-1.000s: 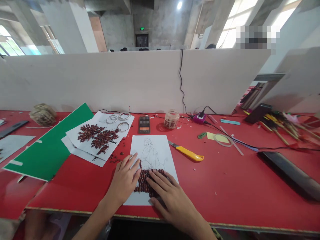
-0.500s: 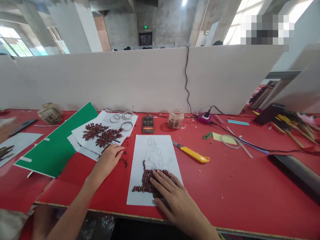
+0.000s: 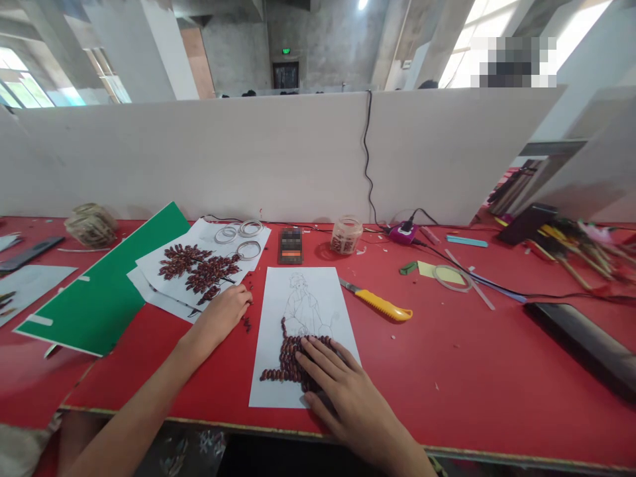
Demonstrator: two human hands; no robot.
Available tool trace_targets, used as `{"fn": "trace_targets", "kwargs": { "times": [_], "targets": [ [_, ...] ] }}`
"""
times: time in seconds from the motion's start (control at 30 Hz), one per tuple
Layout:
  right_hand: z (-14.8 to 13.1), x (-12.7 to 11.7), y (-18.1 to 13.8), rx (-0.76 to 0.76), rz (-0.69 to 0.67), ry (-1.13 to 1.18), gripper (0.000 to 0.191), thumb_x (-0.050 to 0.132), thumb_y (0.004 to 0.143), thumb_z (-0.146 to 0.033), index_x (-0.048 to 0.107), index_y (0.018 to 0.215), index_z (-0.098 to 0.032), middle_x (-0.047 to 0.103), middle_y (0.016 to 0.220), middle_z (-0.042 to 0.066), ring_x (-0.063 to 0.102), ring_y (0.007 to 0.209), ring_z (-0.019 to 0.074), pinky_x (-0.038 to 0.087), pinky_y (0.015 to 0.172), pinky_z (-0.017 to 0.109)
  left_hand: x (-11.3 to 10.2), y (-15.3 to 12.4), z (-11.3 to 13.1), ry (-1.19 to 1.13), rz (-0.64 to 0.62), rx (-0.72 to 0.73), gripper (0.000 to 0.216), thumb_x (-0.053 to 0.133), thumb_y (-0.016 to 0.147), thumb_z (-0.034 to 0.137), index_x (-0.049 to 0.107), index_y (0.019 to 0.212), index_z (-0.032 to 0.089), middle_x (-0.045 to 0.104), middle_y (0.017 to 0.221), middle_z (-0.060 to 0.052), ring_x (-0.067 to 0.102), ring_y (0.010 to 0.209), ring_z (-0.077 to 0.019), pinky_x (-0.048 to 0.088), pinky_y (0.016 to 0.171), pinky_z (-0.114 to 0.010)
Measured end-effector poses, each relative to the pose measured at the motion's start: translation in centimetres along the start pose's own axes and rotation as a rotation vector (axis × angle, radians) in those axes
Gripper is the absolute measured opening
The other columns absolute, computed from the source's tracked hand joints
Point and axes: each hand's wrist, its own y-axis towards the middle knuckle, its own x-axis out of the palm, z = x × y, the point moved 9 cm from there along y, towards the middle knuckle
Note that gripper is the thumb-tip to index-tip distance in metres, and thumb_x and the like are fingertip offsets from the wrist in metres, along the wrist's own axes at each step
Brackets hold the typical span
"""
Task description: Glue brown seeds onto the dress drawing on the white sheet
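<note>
A white sheet with a pencil drawing of a robed figure [image 3: 308, 305] lies before me. Dark reddish-brown seeds [image 3: 291, 361] cover its lower part in rows. My right hand [image 3: 342, 384] rests flat over them, fingers stretched out, hiding part of the rows. Left of the sheet, my left hand [image 3: 223, 315] is down on the red table with its fingers curled together at a few loose seeds [image 3: 247, 324]. Whatever is between those fingertips is hidden. Beyond that hand lies another sheet [image 3: 154, 248] bearing leaf-like clusters of the same seeds [image 3: 211, 271].
A yellow utility knife [image 3: 382, 305], blade out, lies right of the drawing. Behind stand a phone [image 3: 291, 246] and a jar of seeds [image 3: 346, 235]. Clear rings [image 3: 248, 250], a green board [image 3: 109, 291], a purple power adapter [image 3: 403, 232] and a black device [image 3: 581, 344] lie around.
My left hand has shifted slightly toward the loose seeds and its fingers have closed down over them. My right hand stays put. Another person's hand at the far left has gone from view.
</note>
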Motion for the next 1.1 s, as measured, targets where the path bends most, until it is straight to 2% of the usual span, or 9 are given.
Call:
{"fn": "trace_targets", "kwargs": {
  "times": [0.23,0.37,0.47,0.57,0.63,0.73,0.9,1.1],
  "targets": [
    [-0.1,-0.2,0.0,0.008,0.008,0.010,0.062,0.053,0.104,-0.031,0.034,0.162,-0.027,0.035,0.166,0.000,0.033,0.154,0.0242,0.027,0.129,0.050,0.2,0.2,1.2,0.048,-0.041,0.035,0.027,0.043,0.098,0.007,0.068,0.090,0.017,0.065,0.103,-0.011,0.064,0.099,-0.0244,0.048,0.089,-0.035],
    [0.0,0.0,0.0,0.015,-0.013,0.007,0.060,0.052,0.105,-0.032,0.034,0.162,-0.026,0.034,0.167,0.001,0.031,0.155,0.0234,0.025,0.129,0.050,-0.3,0.1,1.6,0.028,-0.007,0.019,0.020,0.045,0.094,0.007,0.061,0.087,0.017,0.065,0.101,-0.011,0.063,0.099,-0.0252,0.048,0.088,-0.036],
    [0.0,0.1,0.0,0.015,-0.017,0.006,0.060,0.052,0.105,-0.033,0.034,0.162,-0.026,0.033,0.167,0.001,0.030,0.155,0.0227,0.024,0.130,0.050,-1.0,0.1,2.7,-0.143,0.058,0.023,0.016,0.049,0.092,0.010,0.058,0.084,0.020,0.065,0.091,-0.006,0.062,0.087,-0.0214,0.048,0.081,-0.033],
    [-0.1,0.0,0.0,0.012,-0.011,0.015,0.060,0.052,0.105,-0.034,0.033,0.162,-0.027,0.033,0.167,0.000,0.030,0.155,0.0229,0.024,0.130,0.050,-1.4,0.5,4.6,-0.454,0.095,0.059,0.010,0.054,0.091,0.017,0.063,0.092,0.021,0.071,0.093,-0.003,0.065,0.086,-0.0182,0.050,0.081,-0.029],
    [-0.1,-0.1,0.0,0.010,-0.013,0.018,0.060,0.051,0.106,-0.034,0.032,0.163,-0.028,0.033,0.167,0.000,0.030,0.155,0.0231,0.025,0.129,0.051,-1.0,1.2,5.8,-0.613,0.045,0.080,0.011,0.057,0.090,0.021,0.067,0.096,0.020,0.074,0.096,-0.003,0.068,0.089,-0.0177,0.051,0.082,-0.028],
    [-0.1,-0.2,0.0,0.007,-0.011,0.024,0.061,0.051,0.106,-0.034,0.031,0.163,-0.029,0.034,0.167,0.001,0.030,0.155,0.0237,0.025,0.129,0.052,0.1,2.4,6.7,-0.712,-0.062,0.066,0.011,0.061,0.085,0.022,0.069,0.092,0.018,0.076,0.093,-0.003,0.070,0.086,-0.0180,0.053,0.080,-0.028],
    [-0.2,-0.4,0.0,-0.001,0.008,0.034,0.062,0.052,0.105,-0.033,0.030,0.163,-0.029,0.034,0.167,0.001,0.031,0.155,0.0244,0.026,0.129,0.051,1.5,3.1,6.5,-0.664,-0.154,0.037,0.016,0.064,0.081,0.022,0.074,0.093,0.017,0.078,0.092,-0.004,0.071,0.086,-0.0189,0.053,0.078,-0.027],
    [-0.1,-0.2,0.0,-0.003,-0.008,0.028,0.061,0.051,0.105,-0.033,0.032,0.163,-0.027,0.032,0.168,0.002,0.030,0.155,0.0243,0.025,0.129,0.052,1.8,2.7,7.0,-0.577,-0.118,0.041,0.018,0.060,0.084,0.018,0.077,0.091,0.018,0.079,0.097,-0.005,0.071,0.092,-0.0205,0.052,0.084,-0.029]
  ]
}}
